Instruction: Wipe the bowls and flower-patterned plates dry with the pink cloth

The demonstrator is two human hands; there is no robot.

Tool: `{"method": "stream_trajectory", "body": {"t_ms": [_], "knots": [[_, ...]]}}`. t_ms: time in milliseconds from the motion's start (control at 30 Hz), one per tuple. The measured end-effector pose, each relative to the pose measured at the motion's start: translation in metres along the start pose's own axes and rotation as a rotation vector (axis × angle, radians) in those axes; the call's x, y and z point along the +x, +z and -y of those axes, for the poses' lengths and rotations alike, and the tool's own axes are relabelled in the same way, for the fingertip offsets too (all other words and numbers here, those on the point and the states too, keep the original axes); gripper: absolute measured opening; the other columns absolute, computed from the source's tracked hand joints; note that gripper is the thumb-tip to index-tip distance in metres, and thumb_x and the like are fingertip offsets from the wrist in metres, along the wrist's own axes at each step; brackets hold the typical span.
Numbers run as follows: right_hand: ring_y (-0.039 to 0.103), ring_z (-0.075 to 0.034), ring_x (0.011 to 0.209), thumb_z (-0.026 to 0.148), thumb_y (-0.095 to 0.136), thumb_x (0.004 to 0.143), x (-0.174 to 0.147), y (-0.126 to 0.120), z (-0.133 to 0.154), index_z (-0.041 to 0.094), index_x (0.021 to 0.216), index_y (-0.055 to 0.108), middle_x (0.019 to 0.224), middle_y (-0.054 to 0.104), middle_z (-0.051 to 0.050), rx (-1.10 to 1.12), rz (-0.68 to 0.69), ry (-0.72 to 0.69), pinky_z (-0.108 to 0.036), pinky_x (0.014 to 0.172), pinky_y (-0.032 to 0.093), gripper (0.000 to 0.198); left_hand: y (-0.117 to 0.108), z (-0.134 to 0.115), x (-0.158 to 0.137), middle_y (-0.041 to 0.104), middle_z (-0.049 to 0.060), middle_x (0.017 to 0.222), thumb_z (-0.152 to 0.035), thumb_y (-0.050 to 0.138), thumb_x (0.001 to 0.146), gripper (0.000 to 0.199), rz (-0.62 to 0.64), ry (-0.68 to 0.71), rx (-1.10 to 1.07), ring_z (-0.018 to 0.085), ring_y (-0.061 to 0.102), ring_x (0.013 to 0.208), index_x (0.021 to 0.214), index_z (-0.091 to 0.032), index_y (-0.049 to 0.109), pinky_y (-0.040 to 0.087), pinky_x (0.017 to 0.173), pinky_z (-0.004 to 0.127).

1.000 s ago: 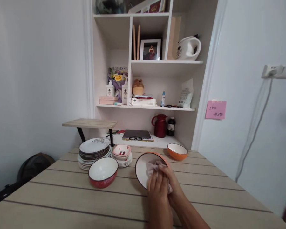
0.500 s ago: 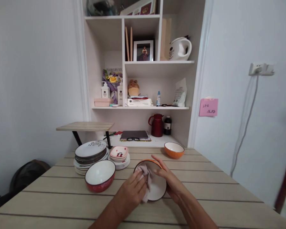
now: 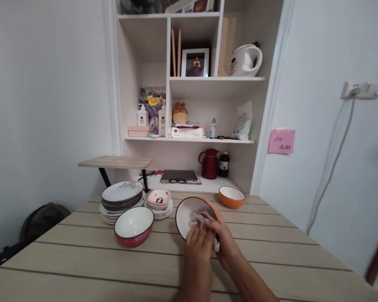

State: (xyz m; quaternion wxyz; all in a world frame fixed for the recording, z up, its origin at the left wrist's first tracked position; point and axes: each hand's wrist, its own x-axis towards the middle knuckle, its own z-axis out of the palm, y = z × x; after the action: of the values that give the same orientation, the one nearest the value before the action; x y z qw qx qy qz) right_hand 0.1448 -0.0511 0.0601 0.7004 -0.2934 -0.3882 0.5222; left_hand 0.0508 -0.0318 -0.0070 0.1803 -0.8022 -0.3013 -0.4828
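Note:
An orange bowl (image 3: 186, 214) with a white inside and dark rim is tilted toward me above the table. My right hand (image 3: 226, 243) grips it by its right side. Bunched against the inside of this bowl is a pale pinkish cloth (image 3: 199, 216), with my left hand (image 3: 199, 245) closed on it. Part of the cloth hangs over the rim between the two hands. A red bowl (image 3: 134, 228) stands upright to the left of my hands. Farther back on the right sits a second orange bowl (image 3: 232, 197).
Behind the red bowl are stacked plates (image 3: 122, 192) and small square dishes (image 3: 158, 198) on white saucers. A small raised stand (image 3: 116, 162) is at the back left. A red jug (image 3: 210, 163) and dark bottle (image 3: 224, 164) stand in the shelf unit (image 3: 189, 147) behind the wooden table (image 3: 113, 264).
My left hand has moved the cloth rightward, to the bowl's right rim. The held bowl has turned and risen a little. The view has shifted slightly.

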Motion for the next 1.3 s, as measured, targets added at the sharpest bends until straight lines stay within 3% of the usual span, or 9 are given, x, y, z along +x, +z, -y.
{"method": "stream_trajectory", "body": {"t_ms": [100,333,500,667,867,1033,1133,1233,1300], "knots": [[0.067,-0.025,0.093,0.028,0.069,0.071,0.002,-0.005,0.015,0.028,0.137,0.054,0.107,0.074,-0.004,-0.019,-0.012,0.002,-0.036,0.084,0.049,0.067,-0.017,0.026,0.006,0.064,0.004,0.131,-0.013,0.041,0.096,0.044,0.105,0.308,0.006,0.018,0.058,0.122,0.139,-0.022,0.049,0.047,0.106,0.037],[0.066,-0.027,0.100,0.021,0.066,0.068,-0.001,-0.008,0.034,0.028,0.130,0.059,0.112,0.074,-0.004,-0.204,0.173,0.144,-0.037,0.084,0.049,0.062,-0.066,0.087,0.025,0.065,0.006,0.128,-0.024,0.057,0.094,0.025,0.251,0.754,0.161,0.022,0.057,0.123,0.118,-0.020,0.063,0.036,0.114,0.042],[0.070,-0.027,0.091,0.029,0.076,0.064,-0.002,-0.006,0.025,0.033,0.143,0.043,0.106,0.076,-0.005,-0.103,0.103,0.231,-0.039,0.081,0.050,0.085,-0.049,0.081,0.002,0.066,0.009,0.127,-0.020,0.052,0.096,0.022,0.108,0.591,0.170,0.021,0.058,0.121,0.113,-0.017,0.065,0.039,0.113,0.044],[0.072,-0.029,0.089,0.030,0.081,0.061,0.003,-0.005,0.015,0.036,0.151,0.027,0.107,0.076,-0.007,-0.008,0.025,0.155,-0.042,0.080,0.051,0.105,-0.027,0.061,-0.009,0.067,0.003,0.126,-0.019,0.050,0.096,0.023,0.023,0.351,0.116,0.020,0.057,0.123,0.112,-0.022,0.066,0.042,0.112,0.044],[0.070,-0.027,0.096,0.031,0.084,0.061,0.004,0.002,0.006,0.037,0.150,0.029,0.106,0.076,-0.005,0.054,0.034,0.048,-0.043,0.091,0.048,0.105,-0.018,0.032,0.001,0.066,0.006,0.129,-0.007,0.042,0.092,0.045,-0.018,-0.011,0.036,0.026,0.056,0.125,0.132,-0.021,0.057,0.054,0.100,0.050],[0.068,-0.024,0.102,0.028,0.079,0.067,0.001,0.007,-0.006,0.036,0.142,0.043,0.116,0.072,-0.003,0.064,-0.009,0.057,-0.038,0.094,0.049,0.084,0.006,0.000,0.003,0.066,0.009,0.128,-0.010,0.039,0.091,0.049,-0.051,-0.180,-0.103,0.029,0.059,0.120,0.136,-0.021,0.054,0.053,0.100,0.055],[0.070,-0.024,0.082,0.036,0.078,0.066,0.005,0.000,-0.004,0.029,0.130,0.056,0.094,0.074,-0.002,0.074,-0.117,0.106,-0.038,0.079,0.054,0.068,0.012,-0.016,0.001,0.064,0.010,0.131,-0.012,0.036,0.093,0.051,-0.081,-0.194,-0.087,0.029,0.056,0.123,0.142,-0.019,0.047,0.053,0.099,0.053],[0.070,-0.028,0.076,0.046,0.077,0.066,0.009,-0.010,0.009,0.024,0.120,0.064,0.082,0.075,-0.004,-0.020,-0.155,0.066,-0.040,0.071,0.055,0.059,-0.002,-0.012,0.002,0.055,0.010,0.143,-0.013,0.038,0.096,0.055,0.117,0.129,-0.086,0.024,0.045,0.136,0.150,-0.015,0.033,0.049,0.104,0.044],[0.070,-0.030,0.079,0.049,0.076,0.068,0.009,-0.015,0.021,0.023,0.115,0.067,0.082,0.076,-0.006,-0.077,-0.150,0.033,-0.041,0.072,0.055,0.054,-0.016,0.004,0.008,0.055,0.007,0.143,-0.016,0.040,0.098,0.048,0.174,0.324,-0.042,0.020,0.045,0.136,0.146,-0.018,0.040,0.044,0.109,0.039]]}}
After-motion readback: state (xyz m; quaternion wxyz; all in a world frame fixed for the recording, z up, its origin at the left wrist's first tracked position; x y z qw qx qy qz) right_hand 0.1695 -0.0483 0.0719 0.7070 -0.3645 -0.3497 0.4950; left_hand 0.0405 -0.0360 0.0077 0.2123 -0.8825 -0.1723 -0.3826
